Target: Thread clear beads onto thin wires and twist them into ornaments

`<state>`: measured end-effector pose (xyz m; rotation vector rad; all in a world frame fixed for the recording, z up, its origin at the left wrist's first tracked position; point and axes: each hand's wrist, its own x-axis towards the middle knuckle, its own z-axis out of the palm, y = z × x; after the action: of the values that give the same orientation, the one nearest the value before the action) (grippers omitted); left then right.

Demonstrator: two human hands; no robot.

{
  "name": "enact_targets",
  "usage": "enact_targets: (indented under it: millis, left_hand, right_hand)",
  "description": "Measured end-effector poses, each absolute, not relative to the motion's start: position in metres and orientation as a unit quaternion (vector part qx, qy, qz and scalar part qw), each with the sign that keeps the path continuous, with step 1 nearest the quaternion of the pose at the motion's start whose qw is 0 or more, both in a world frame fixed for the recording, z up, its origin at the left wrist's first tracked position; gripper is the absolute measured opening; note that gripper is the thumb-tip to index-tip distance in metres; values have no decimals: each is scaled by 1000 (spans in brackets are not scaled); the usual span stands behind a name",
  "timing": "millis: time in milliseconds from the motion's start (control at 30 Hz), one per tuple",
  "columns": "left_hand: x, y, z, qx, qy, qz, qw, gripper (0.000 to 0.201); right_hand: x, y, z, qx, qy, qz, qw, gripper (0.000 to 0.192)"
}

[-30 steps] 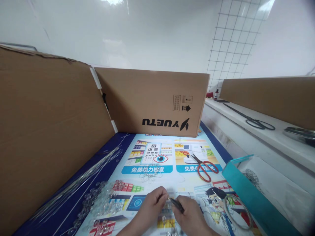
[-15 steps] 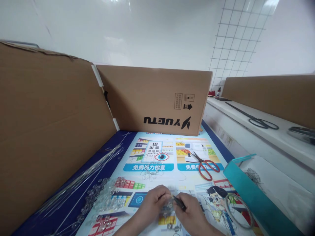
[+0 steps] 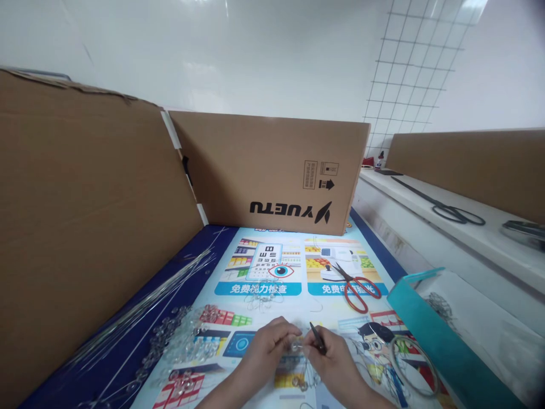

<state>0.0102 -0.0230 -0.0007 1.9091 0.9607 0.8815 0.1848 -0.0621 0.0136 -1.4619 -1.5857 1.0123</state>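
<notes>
Clear beads (image 3: 296, 342) sit pinched in your left hand (image 3: 266, 347), low centre of the frame. Your right hand (image 3: 336, 363) grips thin dark pliers (image 3: 318, 337), tips just beside the beads. Risk: if the pinch loosens, a bead may drop among the loose beads (image 3: 183, 341) at lower left. Red scissors (image 3: 355, 287) lie well apart, centre right.

One head-worn view, forward and down, close over the table (image 3: 200, 271), cardboard wall (image 3: 264, 170) ahead.
</notes>
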Motion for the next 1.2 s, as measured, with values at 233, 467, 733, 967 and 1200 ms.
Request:
enact_targets:
  millis: [233, 467, 733, 967, 1200]
  left_hand:
    - [10, -23, -1, 747, 381, 360, 409, 19]
    - [13, -27, 0, 714, 393, 391, 428, 17]
    - [19, -32, 0, 629, 431, 430, 484, 17]
    - [18, -29, -1, 621, 450, 446, 462, 16]
    - [17, -31, 1, 625, 435, 459, 457, 16]
  right_hand:
    - [184, -63, 15, -570, -618, 395, 370, 6]
    - [185, -60, 12, -569, -612, 407, 368, 5]
    - [185, -60, 11, -560, -637, 403, 345, 5]
    - [191, -62, 21, -560, -724, 295, 275, 14]
    - [206, -58, 35, -581, -795, 140, 107, 22]
